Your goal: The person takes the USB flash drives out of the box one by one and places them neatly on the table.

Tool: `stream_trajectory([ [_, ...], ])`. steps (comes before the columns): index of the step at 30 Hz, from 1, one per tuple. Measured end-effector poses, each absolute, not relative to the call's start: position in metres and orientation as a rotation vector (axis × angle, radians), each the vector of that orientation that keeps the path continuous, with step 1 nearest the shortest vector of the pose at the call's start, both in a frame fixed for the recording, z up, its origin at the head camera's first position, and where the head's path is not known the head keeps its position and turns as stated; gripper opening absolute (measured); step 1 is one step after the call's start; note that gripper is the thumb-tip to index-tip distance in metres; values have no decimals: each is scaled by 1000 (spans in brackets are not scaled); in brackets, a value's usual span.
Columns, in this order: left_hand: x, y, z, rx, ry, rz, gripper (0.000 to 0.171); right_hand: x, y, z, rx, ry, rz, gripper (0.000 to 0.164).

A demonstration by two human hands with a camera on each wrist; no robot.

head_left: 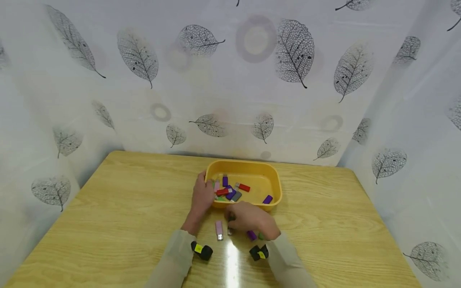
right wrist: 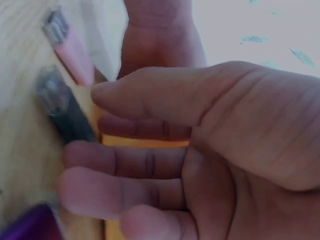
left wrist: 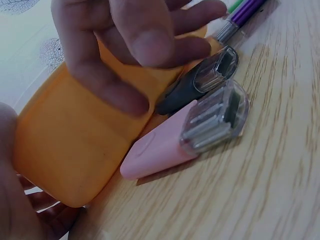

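A yellow plastic bin [head_left: 260, 186] stands on the table, and my left hand [head_left: 202, 195] grips its left wall. In front of the bin lie a pink USB stick [head_left: 219, 229] and a black USB stick [left wrist: 182, 92], both with clear-capped plugs. My right hand [head_left: 247, 216] is over the black stick, fingers loosely bent, thumb and fingertips apart. The right wrist view has those fingertips right beside the black stick's rear end, with nothing between them. A purple USB stick [head_left: 251, 235] and a green one [head_left: 261, 236] lie under the right wrist, partly hidden.
Inside the bin are several USB sticks, among them a red one [head_left: 244, 187], a grey one [head_left: 236, 196] and a purple one [head_left: 267, 199]. The wooden table [head_left: 119, 224] reaches back to a leaf-patterned curtain [head_left: 230, 92] that also closes both sides.
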State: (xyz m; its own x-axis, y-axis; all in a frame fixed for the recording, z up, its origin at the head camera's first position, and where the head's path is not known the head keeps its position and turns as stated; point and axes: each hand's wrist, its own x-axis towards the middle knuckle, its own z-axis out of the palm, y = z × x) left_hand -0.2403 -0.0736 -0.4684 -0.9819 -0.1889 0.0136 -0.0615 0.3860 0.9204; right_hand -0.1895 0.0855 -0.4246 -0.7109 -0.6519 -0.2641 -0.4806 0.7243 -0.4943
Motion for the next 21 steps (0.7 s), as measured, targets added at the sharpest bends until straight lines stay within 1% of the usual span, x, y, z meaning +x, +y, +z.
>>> stream_trajectory([
  [5, -238, -72, -467, 239, -2516, -1696, 41, -192, 96, -417, -888, 2466, -630, 13],
  [13, -236, -74, -465, 223, -2505, -1684, 41, -193, 110, -409, -786, 2395, -844, 19],
  [18, -236, -75, -466, 237, -2508, -1668, 41, -199, 123, -403, -833, 2492, -951, 19],
  [21, -238, -72, -469, 237, -2493, -1671, 40, -205, 143, -396, -760, 2592, -1048, 19],
])
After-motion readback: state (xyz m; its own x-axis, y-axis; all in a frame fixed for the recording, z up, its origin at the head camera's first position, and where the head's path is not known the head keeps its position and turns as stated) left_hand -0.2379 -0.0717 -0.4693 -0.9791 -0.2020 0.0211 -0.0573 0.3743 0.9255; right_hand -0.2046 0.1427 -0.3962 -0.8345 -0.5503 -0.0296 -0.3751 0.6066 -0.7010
